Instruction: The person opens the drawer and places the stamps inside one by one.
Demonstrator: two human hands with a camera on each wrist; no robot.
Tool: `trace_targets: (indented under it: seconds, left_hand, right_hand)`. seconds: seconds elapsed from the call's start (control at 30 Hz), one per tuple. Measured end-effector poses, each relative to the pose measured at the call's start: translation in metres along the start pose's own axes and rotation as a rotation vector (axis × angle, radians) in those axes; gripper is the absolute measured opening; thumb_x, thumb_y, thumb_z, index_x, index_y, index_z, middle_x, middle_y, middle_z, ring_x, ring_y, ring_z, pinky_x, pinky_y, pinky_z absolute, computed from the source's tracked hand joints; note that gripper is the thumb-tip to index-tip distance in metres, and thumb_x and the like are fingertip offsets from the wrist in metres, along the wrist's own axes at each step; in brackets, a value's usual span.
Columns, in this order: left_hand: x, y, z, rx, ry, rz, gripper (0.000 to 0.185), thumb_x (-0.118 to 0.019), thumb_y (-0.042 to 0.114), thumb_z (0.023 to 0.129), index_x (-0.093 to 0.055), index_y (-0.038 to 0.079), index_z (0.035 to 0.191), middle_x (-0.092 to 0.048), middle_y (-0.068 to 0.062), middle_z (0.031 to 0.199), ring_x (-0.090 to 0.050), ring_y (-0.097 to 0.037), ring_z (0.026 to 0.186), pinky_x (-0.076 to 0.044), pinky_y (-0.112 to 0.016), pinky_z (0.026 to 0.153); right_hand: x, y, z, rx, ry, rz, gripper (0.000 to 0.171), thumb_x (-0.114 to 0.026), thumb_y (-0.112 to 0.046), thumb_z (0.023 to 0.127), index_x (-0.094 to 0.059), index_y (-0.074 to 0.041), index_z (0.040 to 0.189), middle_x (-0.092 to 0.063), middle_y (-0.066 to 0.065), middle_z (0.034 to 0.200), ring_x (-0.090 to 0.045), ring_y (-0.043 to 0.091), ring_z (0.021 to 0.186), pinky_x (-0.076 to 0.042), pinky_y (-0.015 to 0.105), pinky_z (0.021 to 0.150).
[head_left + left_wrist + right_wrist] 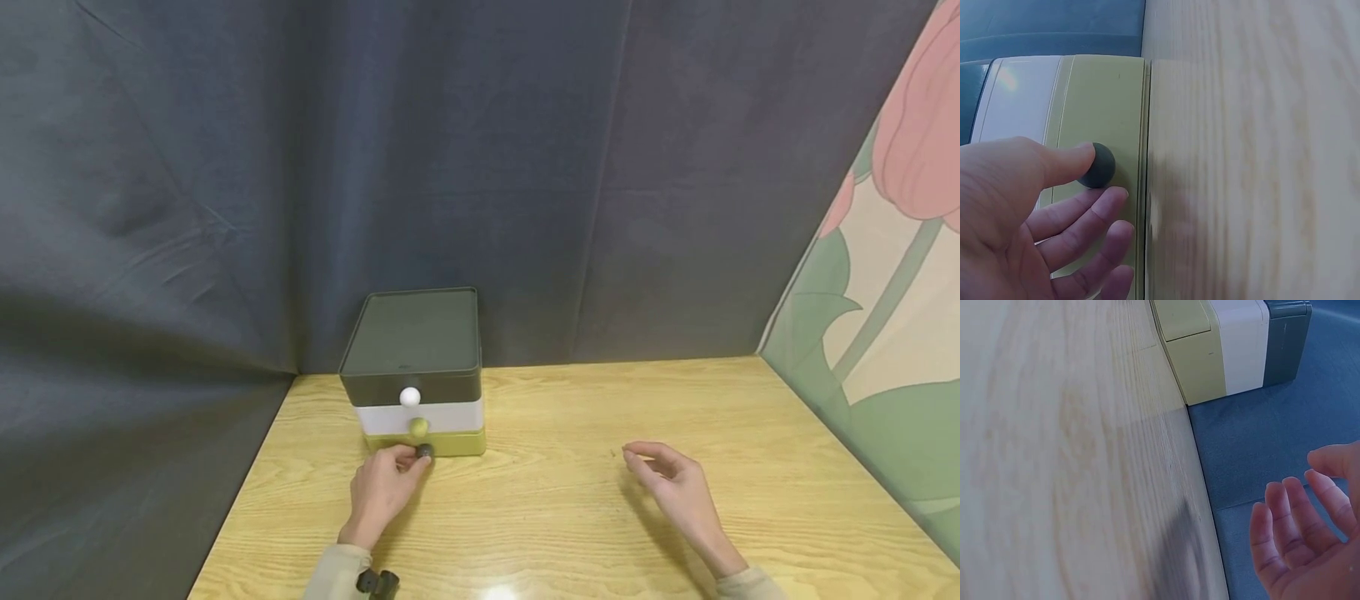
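Head view: left hand pinches dark knob, right hand well apart.

The person is wearing a long-sleeved top in a pale beige or khaki cloth; only the cuffs are showing at the bottom edge of the head view. The left sleeve is ending at the wrist, and a small black mount with a rounded, clamp-like shape is sitting on it. The right sleeve is showing the same pale cloth. The left hand and the right hand are both bare, wearing no gloves, rings or bands that can be made out.
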State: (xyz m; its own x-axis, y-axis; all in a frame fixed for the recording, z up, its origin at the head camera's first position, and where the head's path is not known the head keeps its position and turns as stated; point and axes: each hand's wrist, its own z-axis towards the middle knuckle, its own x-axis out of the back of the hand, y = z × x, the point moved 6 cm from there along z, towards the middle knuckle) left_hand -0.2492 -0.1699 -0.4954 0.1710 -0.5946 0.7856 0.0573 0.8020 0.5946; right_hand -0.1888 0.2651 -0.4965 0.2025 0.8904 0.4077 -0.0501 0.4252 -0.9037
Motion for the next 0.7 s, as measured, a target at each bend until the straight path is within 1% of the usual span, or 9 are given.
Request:
trace_targets:
  seconds: [0.2,0.4,0.53,0.6,0.7]
  left_hand:
    - [0.002,-0.002,0.002,0.000,-0.002,0.007,0.028,-0.079,0.040,0.096,-0.082,0.016,0.111,-0.081,0.007,0.096,-0.075,-0.016,0.086,-0.054,-0.040,0.069]
    - [0.001,-0.004,0.003,-0.003,-0.010,0.016,0.028,-0.078,0.041,0.096,-0.082,0.017,0.111,-0.081,0.007,0.096,-0.074,-0.015,0.084,-0.053,-0.037,0.066]
    - [0.004,-0.004,0.003,-0.008,0.002,0.029,0.030,-0.077,0.043,0.097,-0.082,0.018,0.112,-0.082,0.007,0.098,-0.076,-0.016,0.086,-0.054,-0.039,0.069]
    - [0.007,-0.004,0.000,-0.009,0.004,0.038,0.031,-0.076,0.043,0.097,-0.082,0.018,0.113,-0.082,0.006,0.100,-0.076,-0.017,0.087,-0.055,-0.039,0.069]
    - [0.015,-0.004,-0.006,-0.015,-0.006,0.057,0.030,-0.075,0.042,0.099,-0.081,0.019,0.117,-0.082,0.004,0.104,-0.076,-0.018,0.089,-0.055,-0.039,0.069]
  right_hand:
    - [-0.002,-0.002,0.000,0.012,-0.006,0.001,0.034,-0.067,-0.030,0.106,-0.072,-0.007,0.130,-0.074,0.018,0.131,-0.072,0.005,0.098,-0.060,0.027,0.081]
    - [-0.002,-0.002,0.001,0.016,-0.008,-0.004,0.034,-0.067,-0.030,0.107,-0.072,-0.007,0.131,-0.074,0.018,0.131,-0.071,0.005,0.097,-0.060,0.027,0.080]
    - [0.001,-0.004,0.003,0.022,-0.002,-0.009,0.034,-0.067,-0.031,0.107,-0.072,-0.008,0.131,-0.075,0.017,0.129,-0.073,0.008,0.097,-0.060,0.028,0.079]
    - [0.006,-0.006,0.004,0.036,0.010,-0.023,0.034,-0.067,-0.031,0.107,-0.072,-0.008,0.131,-0.075,0.016,0.129,-0.072,0.005,0.096,-0.060,0.027,0.079]
    - [0.017,-0.011,0.004,0.075,0.040,-0.065,0.032,-0.066,-0.030,0.107,-0.073,-0.009,0.130,-0.074,0.015,0.130,-0.067,-0.007,0.097,-0.058,0.021,0.080]
